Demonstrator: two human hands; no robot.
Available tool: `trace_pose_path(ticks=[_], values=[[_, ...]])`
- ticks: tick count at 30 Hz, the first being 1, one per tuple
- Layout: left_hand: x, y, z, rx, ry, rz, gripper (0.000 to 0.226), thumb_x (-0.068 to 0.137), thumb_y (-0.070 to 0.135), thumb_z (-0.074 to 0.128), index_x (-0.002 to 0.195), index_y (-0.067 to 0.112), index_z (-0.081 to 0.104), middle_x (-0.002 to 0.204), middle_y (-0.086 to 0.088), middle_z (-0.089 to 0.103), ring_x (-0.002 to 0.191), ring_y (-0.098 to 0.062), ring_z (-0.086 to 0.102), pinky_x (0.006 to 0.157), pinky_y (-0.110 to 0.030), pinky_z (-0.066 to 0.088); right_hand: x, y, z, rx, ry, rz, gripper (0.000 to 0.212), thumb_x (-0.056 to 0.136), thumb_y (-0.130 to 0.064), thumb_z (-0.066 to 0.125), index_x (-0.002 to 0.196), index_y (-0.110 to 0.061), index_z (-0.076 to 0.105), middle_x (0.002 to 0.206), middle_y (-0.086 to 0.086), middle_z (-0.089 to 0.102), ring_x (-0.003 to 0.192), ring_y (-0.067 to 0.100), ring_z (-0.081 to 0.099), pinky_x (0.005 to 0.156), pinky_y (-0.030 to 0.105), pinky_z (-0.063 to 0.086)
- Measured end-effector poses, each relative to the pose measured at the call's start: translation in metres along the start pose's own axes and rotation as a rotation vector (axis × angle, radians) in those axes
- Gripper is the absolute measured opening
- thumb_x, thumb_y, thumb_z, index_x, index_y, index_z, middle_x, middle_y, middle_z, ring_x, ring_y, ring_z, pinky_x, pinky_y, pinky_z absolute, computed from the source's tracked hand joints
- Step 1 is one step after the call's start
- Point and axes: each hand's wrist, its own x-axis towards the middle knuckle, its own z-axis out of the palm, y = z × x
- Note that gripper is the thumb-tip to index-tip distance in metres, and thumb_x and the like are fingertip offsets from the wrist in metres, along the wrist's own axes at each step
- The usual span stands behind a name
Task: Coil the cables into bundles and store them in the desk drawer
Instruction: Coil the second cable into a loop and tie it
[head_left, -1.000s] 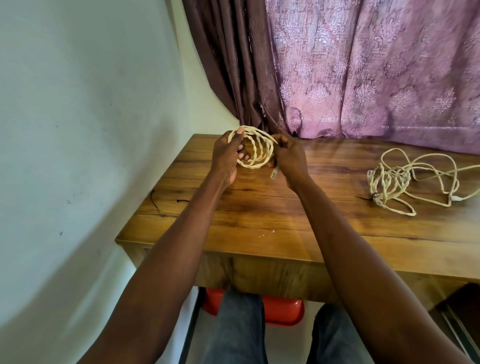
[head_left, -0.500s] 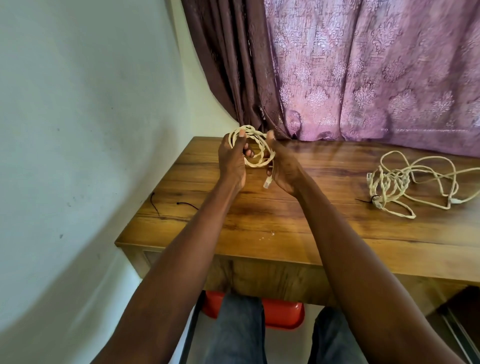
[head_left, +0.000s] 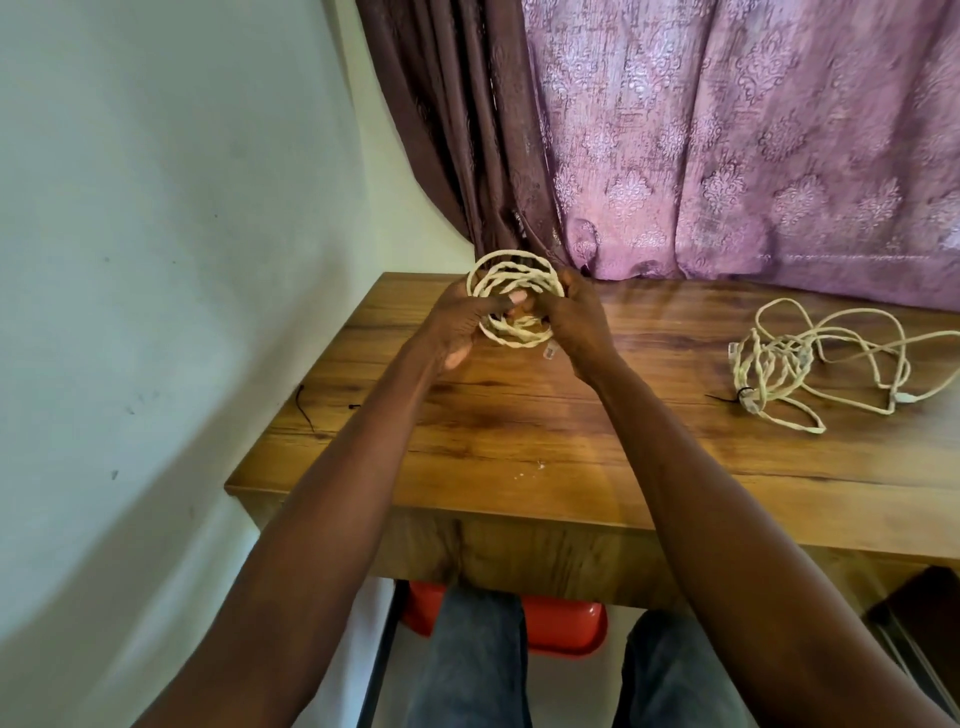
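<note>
Fingers: the fingers (head_left: 511, 301) of the left hand (head_left: 457, 327) are curling through the middle of the coiled cable (head_left: 514, 296); those of the right hand (head_left: 574, 322) are closing round its right side, so both hands are gripping the one bundle.
Cable position: the coil is being held at centre frame, raised over the far left part of the wooden desk (head_left: 519, 431), just in front of the curtain (head_left: 727, 135).
Connector: a clear plug end (head_left: 549, 352) is hanging free under the coil, beside the right hand.
Step in hand: the first cable is looking fully wound; the hands appear to be settling or securing the loops (a judgement, as no tie is visible on it).
Next move: the loose end is calling for tucking or tying off so the loops are not springing open, then carrying to the drawer.
Drawer: none is showing clearly; the desk front at lower centre may be holding it, but I cannot tell.
Remaining work: a second cable (head_left: 810, 364) is lying in a loose tangle at the right of the frame, well apart from the hands, with a black tie (head_left: 744, 393) on it.
Other items: a thin black strand (head_left: 305, 410) is lying at the desk's left edge; pale crumbs (head_left: 530, 470) near the front edge.
Obstructions: the person's knees and a red stool (head_left: 566, 629) are sitting under the desk front and could be hindering a drawer pull.
</note>
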Motion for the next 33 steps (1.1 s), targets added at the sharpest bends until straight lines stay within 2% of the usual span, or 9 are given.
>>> trace_pose_path(ticks=[4,8,11,13,17,21,24,27,33], values=[[-0.001,0.026,-0.002,0.286,-0.02,-0.028,0.066,0.071,-0.009,0.078,0.128,0.011,0.051,0.104,-0.01,0.069,0.091,-0.027,0.069,0.076,-0.037,0.06,-0.003,-0.003,0.003,-0.031,-0.018,0.005,0.039,0.069,-0.007,0.056,0.107,-0.002,0.06,0.087,0.02,0.069,0.07,0.021,0.059,0.063,0.041,0.046],[0.001,0.04,-0.006,0.522,-0.061,0.028,0.103,0.069,0.005,0.087,0.148,0.028,0.025,0.111,0.002,0.055,0.097,-0.016,0.063,0.077,-0.032,0.059,-0.004,-0.008,0.004,0.018,0.026,-0.002,0.038,0.065,-0.006,0.054,0.101,-0.002,0.062,0.07,-0.001,0.064,0.058,0.008,0.055,0.054,0.027,0.042],[0.001,0.037,-0.01,0.413,-0.176,0.015,0.064,0.079,0.022,0.082,0.135,0.02,0.05,0.124,-0.009,0.064,0.106,-0.026,0.067,0.081,-0.036,0.059,-0.004,-0.011,0.002,0.034,0.034,-0.006,0.036,0.07,0.004,0.05,0.104,0.004,0.06,0.066,0.0,0.061,0.052,0.005,0.055,0.05,0.026,0.039],[-0.002,0.035,-0.009,0.296,-0.137,0.006,0.03,0.09,0.034,0.069,0.113,0.015,0.068,0.109,-0.011,0.073,0.096,-0.023,0.071,0.086,-0.038,0.056,-0.005,-0.012,0.002,0.067,0.032,-0.008,0.036,0.071,0.01,0.047,0.106,0.009,0.057,0.067,0.001,0.06,0.048,0.002,0.055,0.046,0.022,0.038],[0.0,0.025,-0.01,0.334,0.044,0.042,0.021,0.095,0.027,0.064,0.089,0.01,0.075,0.079,-0.006,0.075,0.068,-0.014,0.068,0.08,-0.037,0.056,-0.003,-0.008,0.003,0.011,0.08,-0.044,0.034,0.062,-0.002,0.052,0.095,0.006,0.059,0.074,0.007,0.061,0.061,0.013,0.051,0.054,0.03,0.037],[-0.001,0.033,-0.01,0.375,-0.108,-0.005,0.029,0.096,0.006,0.057,0.123,0.014,0.063,0.101,-0.011,0.073,0.079,-0.016,0.07,0.069,-0.03,0.059,-0.002,-0.002,0.002,-0.119,0.136,-0.099,0.018,0.077,0.004,0.052,0.093,0.003,0.059,0.081,0.012,0.063,0.068,0.016,0.053,0.055,0.028,0.039],[-0.003,0.039,-0.006,0.278,-0.137,-0.068,0.025,0.101,0.017,0.046,0.11,0.005,0.066,0.093,-0.01,0.07,0.073,-0.016,0.067,0.066,-0.028,0.055,-0.001,-0.001,0.004,-0.189,0.154,-0.156,0.017,0.083,0.006,0.049,0.095,0.002,0.06,0.08,0.007,0.061,0.062,0.01,0.05,0.049,0.019,0.036],[-0.007,0.042,0.001,0.435,-0.202,-0.09,0.031,0.095,0.037,0.061,0.1,0.008,0.068,0.082,-0.003,0.072,0.07,-0.012,0.067,0.063,-0.024,0.052,-0.002,-0.002,0.008,-0.245,0.12,-0.192,0.018,0.082,0.002,0.051,0.096,-0.002,0.061,0.082,0.005,0.065,0.066,0.009,0.055,0.056,0.027,0.04],[-0.003,0.035,-0.004,0.265,-0.216,-0.138,0.023,0.086,0.009,0.072,0.106,-0.002,0.068,0.069,-0.005,0.067,0.057,-0.011,0.061,0.062,-0.024,0.054,-0.007,-0.002,0.009,-0.034,0.146,-0.111,0.007,0.08,-0.008,0.061,0.079,-0.015,0.06,0.074,0.006,0.065,0.065,0.02,0.06,0.057,0.034,0.045]])
